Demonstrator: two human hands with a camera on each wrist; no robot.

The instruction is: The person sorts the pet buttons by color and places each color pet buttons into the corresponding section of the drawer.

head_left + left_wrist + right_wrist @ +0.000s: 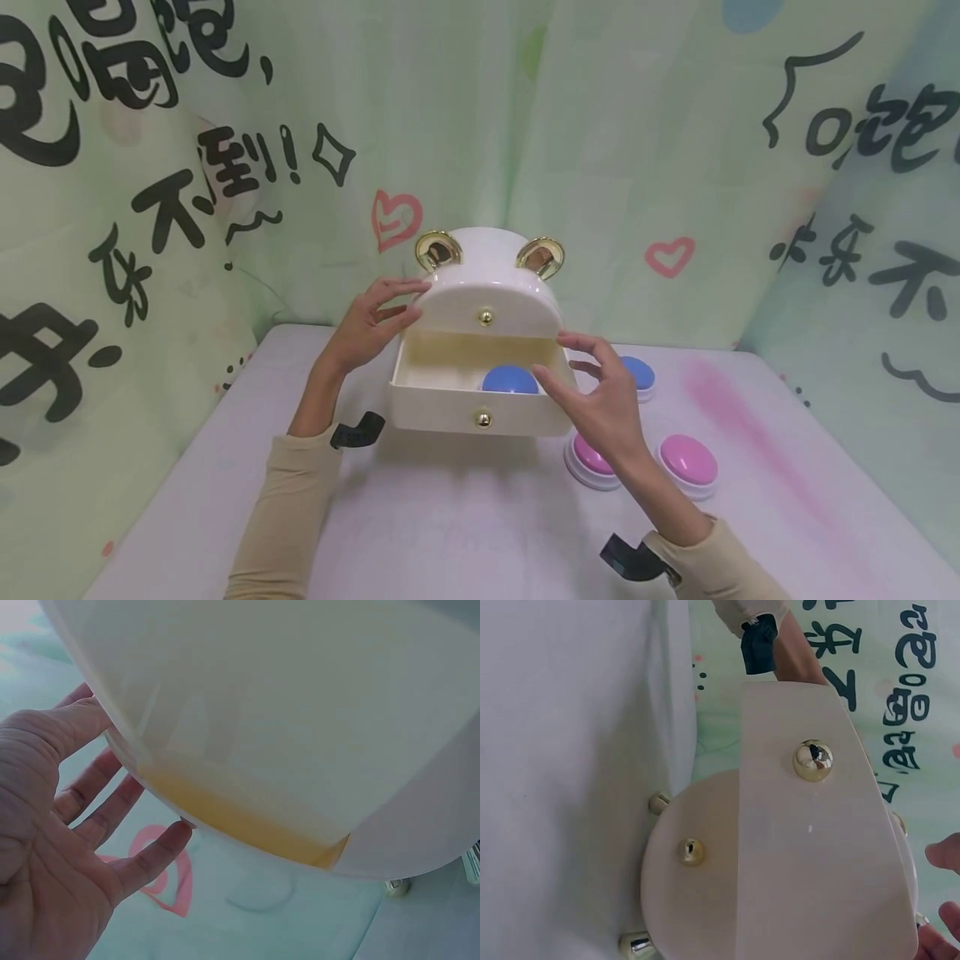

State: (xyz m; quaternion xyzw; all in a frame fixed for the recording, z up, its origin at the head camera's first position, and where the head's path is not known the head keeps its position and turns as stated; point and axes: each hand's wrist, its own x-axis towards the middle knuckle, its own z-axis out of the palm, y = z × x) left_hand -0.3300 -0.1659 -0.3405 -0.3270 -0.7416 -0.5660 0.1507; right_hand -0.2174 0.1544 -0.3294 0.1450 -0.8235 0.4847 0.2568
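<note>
A white rounded storage box (pixel 491 258) with gold ears stands in the middle of the table in the head view. Its lower drawer (pixel 435 410) is pulled out, and a blue domed button (pixel 510 380) lies inside at the right. My left hand (pixel 367 323) touches the box's upper left side; in the left wrist view its extended fingers (pixel 161 851) lie along the curved edge. At the drawer's right side is my right hand (pixel 600 396), fingers spread and the thumb close over the rim. Only parts of its fingers (pixel 946 853) enter the right wrist view.
Right of the box, another blue button (pixel 639 373) sits partly behind my right hand. Two pink buttons (pixel 688 460) stand nearer the front. A printed pale green curtain (pixel 585 167) hangs behind and beside the white-covered table (pixel 450 525).
</note>
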